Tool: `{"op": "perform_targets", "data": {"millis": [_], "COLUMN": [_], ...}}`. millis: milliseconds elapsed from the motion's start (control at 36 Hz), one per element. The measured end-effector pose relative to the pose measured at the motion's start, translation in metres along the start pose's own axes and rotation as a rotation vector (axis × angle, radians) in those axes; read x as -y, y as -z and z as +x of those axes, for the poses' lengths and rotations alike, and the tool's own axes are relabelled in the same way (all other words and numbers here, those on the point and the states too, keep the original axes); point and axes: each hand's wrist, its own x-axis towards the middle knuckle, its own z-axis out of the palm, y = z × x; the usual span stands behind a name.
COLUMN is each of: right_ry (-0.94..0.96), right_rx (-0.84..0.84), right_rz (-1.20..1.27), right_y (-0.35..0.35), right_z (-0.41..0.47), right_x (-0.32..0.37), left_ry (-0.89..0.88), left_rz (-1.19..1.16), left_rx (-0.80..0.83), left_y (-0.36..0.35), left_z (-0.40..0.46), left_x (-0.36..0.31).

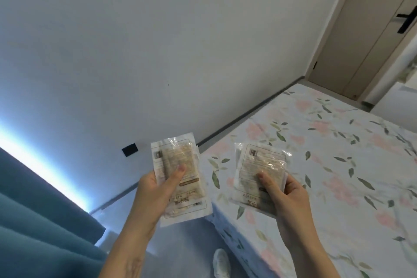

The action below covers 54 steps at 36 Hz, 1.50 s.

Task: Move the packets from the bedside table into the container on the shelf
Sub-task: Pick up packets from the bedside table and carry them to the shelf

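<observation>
Left to right, as I see it: curtain (33, 198); left hand (155, 196) gripping left packets (180, 178) over the floor strip (191, 244) between wall (135, 52) and bed (338, 165); right hand (286, 196) gripping right packets (261, 169) above the bed's near edge.

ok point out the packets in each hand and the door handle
left-hand packets (180, 165): head view, on the printed face of the top packet, above the thumb
right-hand packets (261, 162): head view, on the top packet's label
door handle (406, 21): head view, on the black lever
</observation>
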Motion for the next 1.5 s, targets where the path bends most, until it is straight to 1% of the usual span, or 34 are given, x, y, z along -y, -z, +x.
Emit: {"op": "perform_targets", "data": {"millis": [139,250,417,500,639,806,1000,1111,1250,1500], "right_ry": [-0.002,-0.005,0.010,0.008,0.003,0.023,0.082,0.110,0.107,0.120], "right_rx": [0.018,0.015,0.036,0.033,-0.004,-0.043,-0.145,-0.201,-0.301,-0.505], "right_rz": [0.032,0.001,-0.011,0.009,-0.004,-0.014,0.069,0.087,0.061,0.105], "right_y": [-0.024,-0.046,-0.083,-0.101,-0.143,-0.219,-0.305,-0.332,-0.331,-0.296], "right_z": [0.080,0.145,0.224,0.254,0.301,0.364,0.439,0.468,0.486,0.541], "right_x": [0.008,0.025,0.055,0.059,0.053,0.039,0.037,0.042,0.040,0.049], "left_ry": [-0.010,-0.011,0.018,0.018,0.011,-0.022,-0.041,-0.039,-0.032,-0.017], "left_rz": [-0.009,-0.020,-0.024,-0.003,0.024,0.058,0.143,0.188,0.209,0.195], "left_rx": [-0.045,-0.100,-0.131,-0.113,-0.099,-0.071,0.082,0.161,0.289,0.468], "left_y": [-0.011,-0.021,-0.028,-0.026,-0.007,0.041,0.081,0.085,0.062,-0.010], "left_z": [0.077,0.137,0.212,0.246,0.307,0.393,0.487,0.534,0.579,0.655], "left_x": [-0.016,-0.035,-0.064,-0.072,-0.080,-0.096,-0.119,-0.132,-0.146,-0.161]}}
